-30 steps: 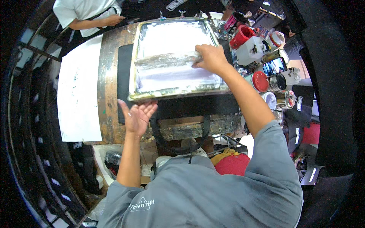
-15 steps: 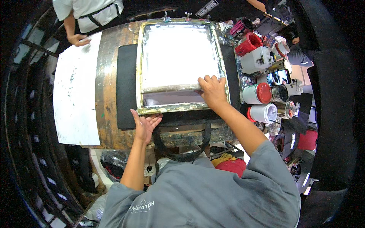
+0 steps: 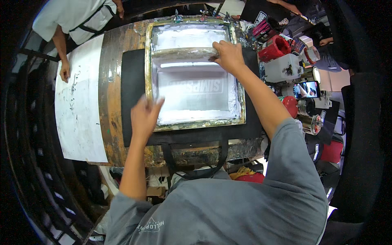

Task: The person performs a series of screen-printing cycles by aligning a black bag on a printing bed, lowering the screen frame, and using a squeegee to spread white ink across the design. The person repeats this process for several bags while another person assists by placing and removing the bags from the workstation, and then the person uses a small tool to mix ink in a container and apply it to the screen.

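screen frame [image 3: 196,123] lies atop black bag [image 3: 132,81] | right hand [image 3: 230,58] grips squeegee [image 3: 183,52] inside frame | left hand [image 3: 145,116] blurs at frame's lower left edge, contact unclear | white sheet [image 3: 81,126] lies left of frame | phone [image 3: 306,90] stands right of frame

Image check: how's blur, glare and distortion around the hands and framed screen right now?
Head view: left hand motion-blurred, right hand crisper; head view: bright white streak below the squeegee on the framed screen, glare or ink, I cannot tell; head view: fisheye bends the far edge of the table, and the picture's rim falls dark.
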Tool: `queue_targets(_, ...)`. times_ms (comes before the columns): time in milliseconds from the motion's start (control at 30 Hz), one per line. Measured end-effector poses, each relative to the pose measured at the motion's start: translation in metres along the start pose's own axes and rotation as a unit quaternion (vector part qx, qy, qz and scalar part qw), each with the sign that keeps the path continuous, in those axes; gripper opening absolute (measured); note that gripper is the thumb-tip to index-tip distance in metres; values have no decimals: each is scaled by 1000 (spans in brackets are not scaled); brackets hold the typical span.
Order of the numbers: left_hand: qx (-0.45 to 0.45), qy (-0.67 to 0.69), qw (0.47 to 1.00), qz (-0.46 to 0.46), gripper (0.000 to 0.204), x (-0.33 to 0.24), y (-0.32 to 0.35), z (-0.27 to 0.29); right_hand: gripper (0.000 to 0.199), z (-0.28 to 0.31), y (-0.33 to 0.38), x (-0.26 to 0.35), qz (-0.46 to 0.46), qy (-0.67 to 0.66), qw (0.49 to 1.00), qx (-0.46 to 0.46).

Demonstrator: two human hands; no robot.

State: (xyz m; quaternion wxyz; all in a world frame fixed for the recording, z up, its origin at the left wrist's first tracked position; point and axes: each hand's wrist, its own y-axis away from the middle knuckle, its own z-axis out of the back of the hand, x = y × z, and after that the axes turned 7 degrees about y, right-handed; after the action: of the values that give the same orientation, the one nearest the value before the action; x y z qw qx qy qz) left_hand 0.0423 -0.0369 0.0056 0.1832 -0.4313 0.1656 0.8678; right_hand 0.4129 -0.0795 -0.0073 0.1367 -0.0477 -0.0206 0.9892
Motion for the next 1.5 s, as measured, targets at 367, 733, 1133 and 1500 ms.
queue_targets(367,-64,-301,903,-300,41,12,-132,-68,37,-24,33,27,16,31,999,-35)
queue_targets(733,-40,-269,915,-297,38,41,6,-61,35,-12,163,73,27,16,998,-50)
queue_targets(1133,-59,-278,954,-98,92,107,91,-15,40,0,202,80,74,-13,996,-58)
queue_targets(1500,-146,157,969,-120,68,47,81,20,39,118,187,88,30,-54,992,-108)
